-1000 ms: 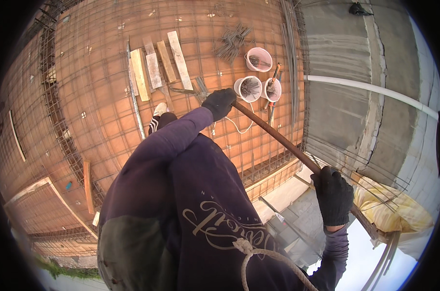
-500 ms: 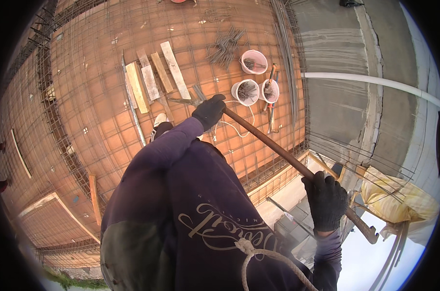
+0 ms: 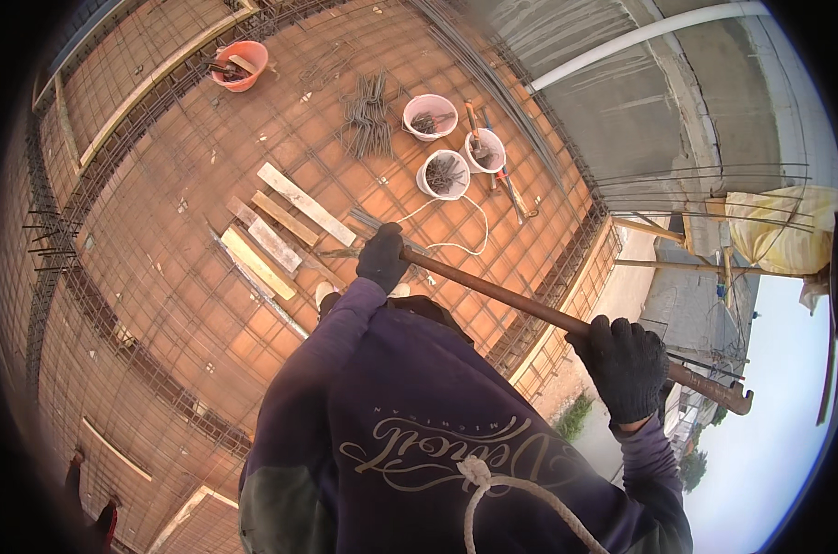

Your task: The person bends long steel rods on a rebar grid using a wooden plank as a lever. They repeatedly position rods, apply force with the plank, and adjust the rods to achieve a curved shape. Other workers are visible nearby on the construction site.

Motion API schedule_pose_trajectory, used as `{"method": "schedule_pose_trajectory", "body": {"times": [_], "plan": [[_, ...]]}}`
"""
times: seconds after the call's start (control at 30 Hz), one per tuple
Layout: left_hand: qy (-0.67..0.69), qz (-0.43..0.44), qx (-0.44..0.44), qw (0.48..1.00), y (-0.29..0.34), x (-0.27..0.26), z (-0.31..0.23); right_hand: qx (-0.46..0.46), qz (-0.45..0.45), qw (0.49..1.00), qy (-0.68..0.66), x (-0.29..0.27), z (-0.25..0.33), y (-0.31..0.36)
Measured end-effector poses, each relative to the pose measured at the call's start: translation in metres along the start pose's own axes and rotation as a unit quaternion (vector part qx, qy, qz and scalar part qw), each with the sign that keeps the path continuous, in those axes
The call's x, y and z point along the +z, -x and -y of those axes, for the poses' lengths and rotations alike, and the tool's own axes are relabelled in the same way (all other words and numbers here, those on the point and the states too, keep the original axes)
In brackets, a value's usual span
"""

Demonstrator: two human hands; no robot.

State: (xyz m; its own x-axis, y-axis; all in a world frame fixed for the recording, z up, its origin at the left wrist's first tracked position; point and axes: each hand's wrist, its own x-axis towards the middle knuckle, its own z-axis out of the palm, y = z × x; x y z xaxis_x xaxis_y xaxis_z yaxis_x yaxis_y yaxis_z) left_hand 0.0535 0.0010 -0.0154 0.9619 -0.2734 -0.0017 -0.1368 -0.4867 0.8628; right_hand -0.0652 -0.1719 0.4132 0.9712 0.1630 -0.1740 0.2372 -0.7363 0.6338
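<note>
I hold a long, rusty rebar bending bar [image 3: 493, 291] slantwise in front of my body. My left hand [image 3: 382, 258], in a black glove, is closed around its far left part; the tip beyond is partly hidden behind the glove. Farther down and to the right, my gloved right hand [image 3: 624, 367] wraps around the same bar. A notched hook end [image 3: 738, 400] sticks out past the right hand. A pale rope [image 3: 548, 503] with a knot hangs across my dark top.
A rebar grid [image 3: 174, 277] covers brown formwork panels. Loose planks [image 3: 313, 198], bent rods [image 3: 368, 120] and several buckets [image 3: 442, 196] lie ahead. An orange bucket [image 3: 240, 85] stands far left. A grey wall [image 3: 604, 102] rises at right; another person's limbs [image 3: 96, 517] show lower left.
The view has swung, so the buckets and planks sit differently and the orange bucket shows fully. Both hands keep their hold on the bar, which lies at a shallower slant.
</note>
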Motion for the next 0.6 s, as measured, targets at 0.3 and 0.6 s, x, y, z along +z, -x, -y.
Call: {"method": "schedule_pose_trajectory", "body": {"times": [0.3, 0.6], "plan": [[0.0, -0.027, -0.02, 0.999, 0.01, -0.023, 0.023, 0.053, 0.013, 0.998, -0.025, 0.001, 0.017, -0.003], [-0.019, 0.059, -0.164, 0.985, 0.026, -0.056, 0.005, 0.051, -0.004, 0.996, -0.07, 0.05, 0.004, -0.008]]}}
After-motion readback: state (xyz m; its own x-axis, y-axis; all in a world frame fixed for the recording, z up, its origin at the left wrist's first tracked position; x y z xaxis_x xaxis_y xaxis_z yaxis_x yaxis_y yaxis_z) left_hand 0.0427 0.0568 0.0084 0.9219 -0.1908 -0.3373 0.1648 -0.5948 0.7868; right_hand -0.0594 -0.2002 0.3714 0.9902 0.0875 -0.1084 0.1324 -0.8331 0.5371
